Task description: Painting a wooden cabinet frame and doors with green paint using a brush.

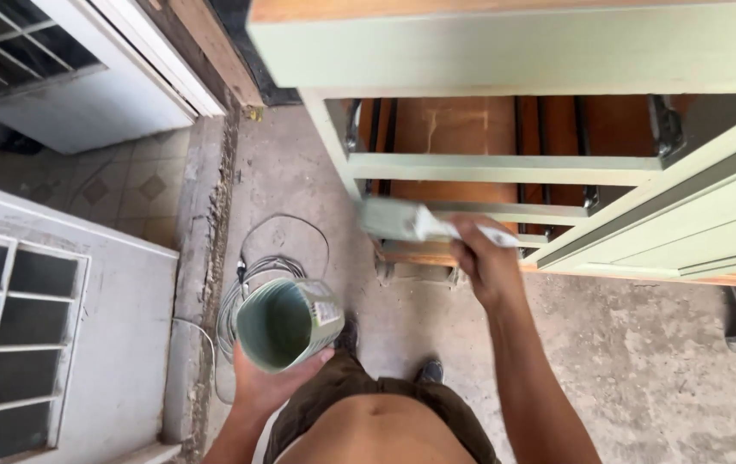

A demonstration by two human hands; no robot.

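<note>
My right hand grips the light, stiff paintbrush by its handle, bristles at the pale green cabinet frame. My left hand cups 1 open paint can from below; I judge it heavy, spillable and slippery.

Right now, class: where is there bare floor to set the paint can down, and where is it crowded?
Bare concrete floor lies open right of the right hand, below the green cabinet. Left of the paint can in the left hand, coiled cable and a raised kerb crowd it.
</note>
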